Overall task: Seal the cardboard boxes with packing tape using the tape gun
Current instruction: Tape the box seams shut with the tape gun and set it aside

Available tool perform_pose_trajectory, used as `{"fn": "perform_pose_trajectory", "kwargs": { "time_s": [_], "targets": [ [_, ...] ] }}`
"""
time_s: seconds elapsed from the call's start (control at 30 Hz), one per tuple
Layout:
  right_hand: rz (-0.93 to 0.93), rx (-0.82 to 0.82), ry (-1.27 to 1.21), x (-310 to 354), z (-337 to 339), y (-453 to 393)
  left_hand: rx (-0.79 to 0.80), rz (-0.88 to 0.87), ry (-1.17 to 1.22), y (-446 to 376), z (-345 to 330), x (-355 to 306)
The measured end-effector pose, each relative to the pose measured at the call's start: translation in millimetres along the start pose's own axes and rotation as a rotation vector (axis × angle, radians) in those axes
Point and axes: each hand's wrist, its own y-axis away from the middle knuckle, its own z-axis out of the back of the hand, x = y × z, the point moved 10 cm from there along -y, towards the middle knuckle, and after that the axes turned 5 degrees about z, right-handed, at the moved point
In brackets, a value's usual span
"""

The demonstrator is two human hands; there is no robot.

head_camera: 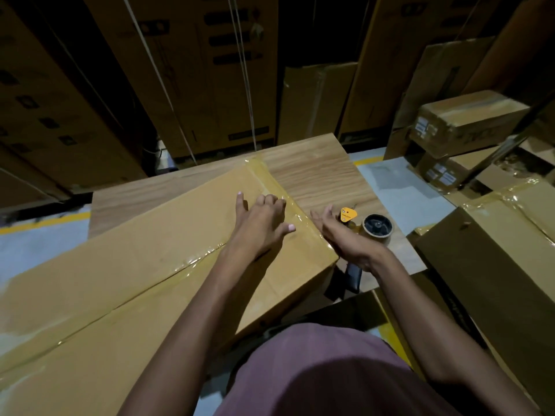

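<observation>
While one long cardboard box (126,283) lies taped on the wooden table (315,172), left hand (261,223) presses flat on top; right hand (342,235), open, touches its end. One tape gun (372,228) lies just beside.

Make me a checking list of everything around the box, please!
Surface: wooden table, box lying across it.
Job's things: big cardboard box, taped along its middle seam and far edge; tape gun lying on the table beside it.
Clutter: nothing seen on the table.
Hands: left hand flat on the box top; right hand open at the box's taped edge.
Cables: nothing seen.
Surroundings: stacked cardboard boxes behind and right; yellow floor line.
</observation>
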Motion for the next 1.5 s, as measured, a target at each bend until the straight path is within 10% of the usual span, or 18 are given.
{"fn": "perform_pose_trajectory", "kwargs": {
  "time_s": [0.37, 0.77, 1.5],
  "targets": [
    [-0.134, -0.050, 0.204, 21, -8, -98, 0.246, 0.187, 0.013, -44, -5, 39],
    [0.150, -0.130, 0.559, 76, -9, -125, 0.365, 0.238, 0.058, -45, -16, 45],
    [0.316, -0.235, 0.312, 104, -8, -138, 0.306, 0.246, 0.115, -41, -16, 47]
  ]
}}
